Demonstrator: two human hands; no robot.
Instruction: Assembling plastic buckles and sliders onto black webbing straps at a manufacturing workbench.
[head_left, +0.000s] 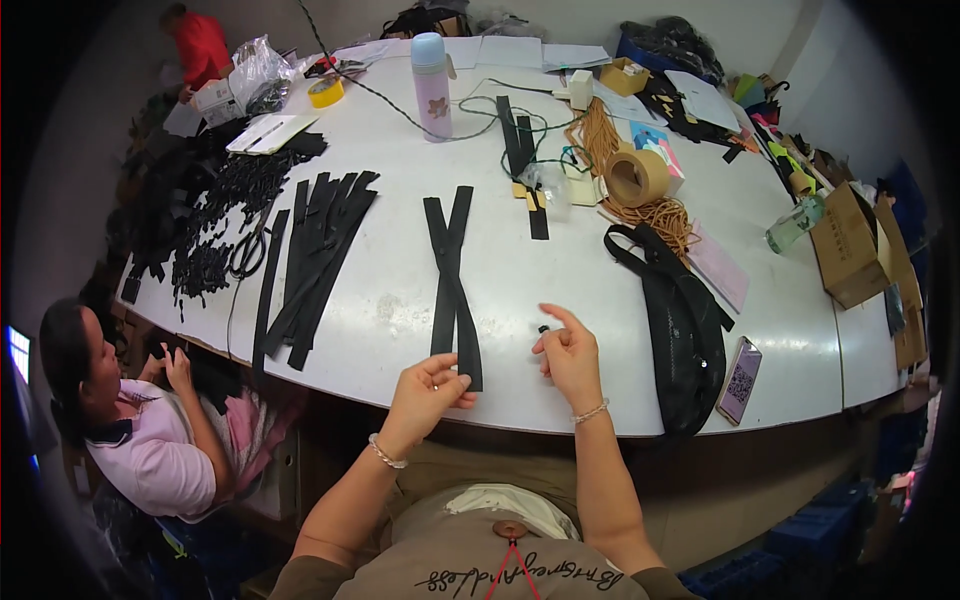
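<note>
Two long black strips (457, 270), which look like zipper tape, lie crossed in a narrow X on the white table. At their near ends, my left hand (425, 395) is closed, its thumb and fingers pinching the end of one strip. To the right, my right hand (572, 365) is raised a little over the table, index finger stretched out. Between its thumb and curled fingers is a small black piece (544, 329), too small to make out, perhaps a zipper slider. Left of the crossed pair, a fanned pile of similar black strips (325, 260) spreads out.
A black bag (680, 330) and a phone (739, 381) lie at right, near a tape roll (637, 178) and brown cord (597, 135). A bottle (431, 90) stands at the back. Scissors (248, 252) lie by small black pieces (200, 268). Another person (150, 430) sits at left.
</note>
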